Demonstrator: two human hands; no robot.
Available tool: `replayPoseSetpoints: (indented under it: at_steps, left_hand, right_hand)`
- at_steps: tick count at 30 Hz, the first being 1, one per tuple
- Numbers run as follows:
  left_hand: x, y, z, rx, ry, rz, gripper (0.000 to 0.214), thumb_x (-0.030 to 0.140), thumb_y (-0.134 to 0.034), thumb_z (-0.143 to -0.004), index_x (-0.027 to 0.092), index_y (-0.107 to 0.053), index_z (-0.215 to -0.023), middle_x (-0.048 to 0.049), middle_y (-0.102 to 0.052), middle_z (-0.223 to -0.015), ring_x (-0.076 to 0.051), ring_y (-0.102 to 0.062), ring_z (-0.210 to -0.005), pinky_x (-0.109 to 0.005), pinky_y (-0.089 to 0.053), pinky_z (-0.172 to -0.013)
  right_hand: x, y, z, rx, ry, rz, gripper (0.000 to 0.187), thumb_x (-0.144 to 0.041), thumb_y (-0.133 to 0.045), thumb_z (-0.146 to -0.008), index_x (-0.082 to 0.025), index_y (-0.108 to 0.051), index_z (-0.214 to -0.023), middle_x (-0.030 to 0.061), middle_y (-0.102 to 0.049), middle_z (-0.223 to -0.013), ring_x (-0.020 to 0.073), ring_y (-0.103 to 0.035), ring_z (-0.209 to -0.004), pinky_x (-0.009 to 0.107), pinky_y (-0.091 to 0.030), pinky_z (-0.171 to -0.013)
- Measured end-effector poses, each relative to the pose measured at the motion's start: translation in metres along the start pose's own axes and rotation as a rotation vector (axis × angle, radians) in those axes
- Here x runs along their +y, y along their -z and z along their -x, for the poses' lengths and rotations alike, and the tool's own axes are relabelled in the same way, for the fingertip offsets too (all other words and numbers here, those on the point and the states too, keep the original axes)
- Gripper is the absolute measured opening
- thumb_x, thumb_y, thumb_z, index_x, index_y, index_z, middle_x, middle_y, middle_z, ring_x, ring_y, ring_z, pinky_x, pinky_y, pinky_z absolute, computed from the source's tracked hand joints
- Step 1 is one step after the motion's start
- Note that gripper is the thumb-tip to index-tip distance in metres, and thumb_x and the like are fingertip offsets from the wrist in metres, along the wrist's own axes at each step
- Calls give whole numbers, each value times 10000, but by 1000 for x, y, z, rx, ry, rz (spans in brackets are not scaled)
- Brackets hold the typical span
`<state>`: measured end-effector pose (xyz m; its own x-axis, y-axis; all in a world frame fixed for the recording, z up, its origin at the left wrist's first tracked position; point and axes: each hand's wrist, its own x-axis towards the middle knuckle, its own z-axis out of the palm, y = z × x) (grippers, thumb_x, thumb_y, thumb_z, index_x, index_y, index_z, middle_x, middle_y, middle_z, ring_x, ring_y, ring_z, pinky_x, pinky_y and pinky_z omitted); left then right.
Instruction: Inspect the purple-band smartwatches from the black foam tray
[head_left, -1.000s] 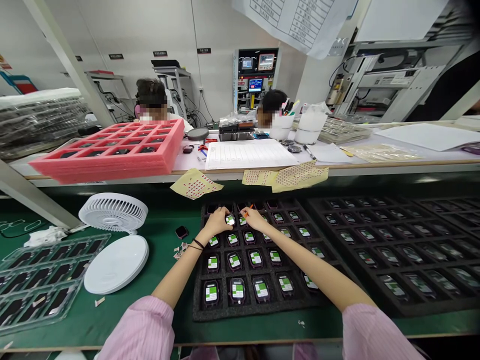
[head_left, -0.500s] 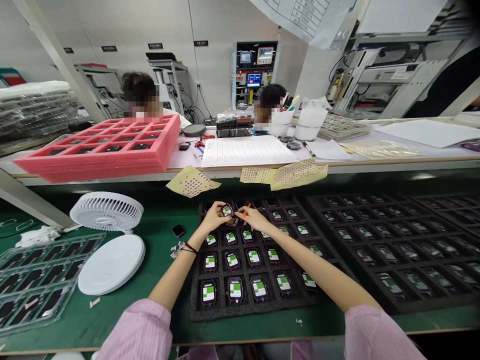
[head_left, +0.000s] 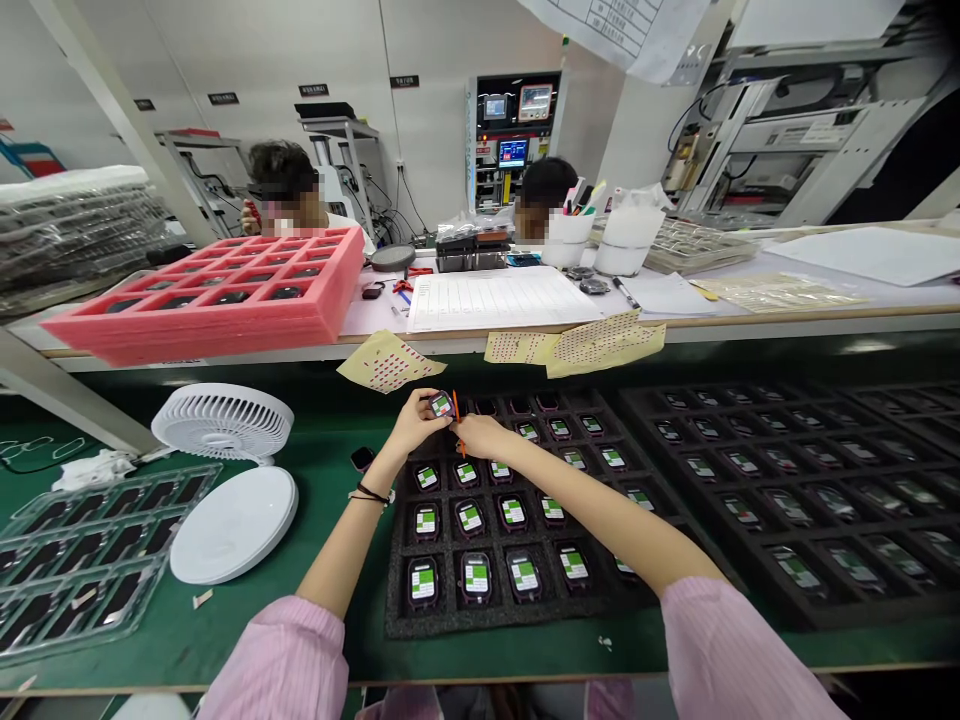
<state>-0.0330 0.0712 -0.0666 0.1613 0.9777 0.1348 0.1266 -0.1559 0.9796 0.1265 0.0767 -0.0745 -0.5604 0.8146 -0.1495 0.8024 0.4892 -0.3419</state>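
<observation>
Near the far edge of a black foam tray [head_left: 480, 622], my left hand [head_left: 412, 425] grips a watch body [head_left: 441, 404] by its sides, its lit screen facing up. My right hand [head_left: 481, 437] is closed around a thin orange stick-like tool [head_left: 455, 400], close beside the watch; its exact kind is too small to tell. One end of the tool sticks up past the fingers and the other points down. Rows of similar watch bodies with green and white screens, such as one [head_left: 423, 582] at the front left, lie in the tray's pockets. My right forearm hides some of them.
Another black tray of watches [head_left: 799, 570] stands to the right. On the left are a white fan [head_left: 225, 420], a clear tray [head_left: 97, 620] of dark parts and a dark watch [head_left: 362, 459]. A shelf above carries a pink foam tray [head_left: 337, 310]. Two people sit beyond.
Both hands have shifted slightly left with the watch. The orange tool has turned from slanting to nearly upright and now stands right next to the watch.
</observation>
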Motion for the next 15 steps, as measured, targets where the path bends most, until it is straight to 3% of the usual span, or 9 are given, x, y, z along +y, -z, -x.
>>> replayPoseSetpoints:
  at_steps: [3, 7, 9, 12, 15]
  left_hand:
    - [2, 0, 0, -10, -1, 0, 510, 200, -773, -593, 160, -481, -1010, -32, -658, -886, -139, -636, -756, -309, -513, -748]
    - [7, 0, 2, -23, -3, 12, 522, 183, -772, -584, 155, -480, -1016, -37, -661, -894, -138, -636, -755, -312, -509, -762]
    - [10, -1, 4, -24, -4, 23, 531, 179, -770, -586, 153, -479, -1029, -39, -660, -900, -140, -636, -768, -318, -505, -782]
    - [15, -1, 7, -27, 0, 41, 533, 201, -768, -602, 159, -481, -1050, -44, -661, -924, -155, -641, -819, -336, -499, -821]
    - [19, -3, 8, -35, 12, 65, 541, 236, -774, -600, 166, -481, -1050, -50, -660, -950, -175, -641, -881, -355, -491, -851]
  right_hand:
    - [2, 1, -6, -38, 24, -57, 295, -312, -552, -914, -179, -563, -1177, 88, -579, -1201, 207, -602, -1008, 408, -519, -844]
    - [12, 4, -1, 5, 54, -252, 269, -264, -605, -878, -142, -595, -1117, 113, -610, -1150, 222, -613, -1011, 406, -511, -869]
    - [20, 6, 5, 31, 52, -399, 258, -232, -639, -843, -121, -613, -1074, 127, -653, -1040, 230, -652, -935, 384, -532, -836]
    - [34, 9, 12, 37, 35, -671, 252, -290, -576, -875, -138, -608, -1073, 74, -680, -829, 191, -684, -709, 344, -588, -660]
    - [41, 12, 19, 61, 37, -965, 297, -360, -480, -920, -142, -593, -1087, 58, -678, -778, 178, -690, -685, 348, -612, -620]
